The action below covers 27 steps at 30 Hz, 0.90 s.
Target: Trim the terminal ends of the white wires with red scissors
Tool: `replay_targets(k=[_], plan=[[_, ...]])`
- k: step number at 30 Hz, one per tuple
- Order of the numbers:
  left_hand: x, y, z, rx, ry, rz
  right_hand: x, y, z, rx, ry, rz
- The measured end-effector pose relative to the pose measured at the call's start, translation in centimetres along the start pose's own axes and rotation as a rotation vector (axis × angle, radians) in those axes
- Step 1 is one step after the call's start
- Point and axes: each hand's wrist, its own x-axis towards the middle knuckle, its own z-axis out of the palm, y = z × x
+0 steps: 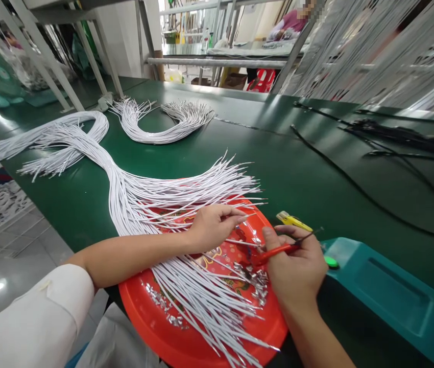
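My left hand [217, 227] is closed in a pinch on the end of a white wire [248, 216], over a red round tray [144, 335]. To its right, my right hand [297, 266] wraps around a red-handled tool [274, 253] with a thin dark tip. The tip points up and right, away from the wires; its exact kind is unclear. A large bundle of white wires [128, 194] lies across the tray, fanned out above and below my left forearm. Small silver metal pieces [257, 286] are scattered on the tray's patterned bottom.
A yellow cutter [292, 221] and a teal device with a green button [389, 296] lie right of the tray. More wire bundles [159, 134] rest further back on the green table [247, 148]. Black cables [385, 209] curve at right. A person [291, 23] sits beyond the rack.
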Motion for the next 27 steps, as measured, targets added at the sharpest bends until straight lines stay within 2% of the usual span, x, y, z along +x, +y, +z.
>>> replay_targets(k=[8, 11, 14, 16, 19, 21, 25, 27], plan=[[2.6, -0.3, -1.3, -0.029, 0.214, -0.032, 0.7, -0.6, -0.5, 0.421, 0.134, 0.160], [3.4, -0.5, -2.1, 0.096, 0.240, -0.037, 0.9, -0.6, -0.6, 0.462, 0.134, 0.174], [3.2, -0.6, -2.3, 0.390, 0.053, 0.070, 0.9, -0.4, -0.6, 0.476, 0.133, 0.173], [2.4, -0.4, -2.0, 0.551, -0.088, 0.207, 0.9, -0.4, -0.6, 0.485, 0.139, 0.178], [0.7, 0.0, -1.2, 0.645, -0.225, 0.424, 0.9, -0.5, -0.6, 0.486, 0.141, 0.180], [-0.4, 0.4, -0.6, 0.686, -0.367, 0.514, 1.0, -0.6, -0.6, 0.487, 0.137, 0.174], [-1.7, 0.7, 0.2, 0.757, -0.666, 0.598, 0.9, -0.7, -0.5, 0.493, 0.123, 0.180], [-1.9, 0.7, 0.4, 0.759, -0.747, 0.585, 0.8, -0.7, -0.5, 0.489, 0.121, 0.184]])
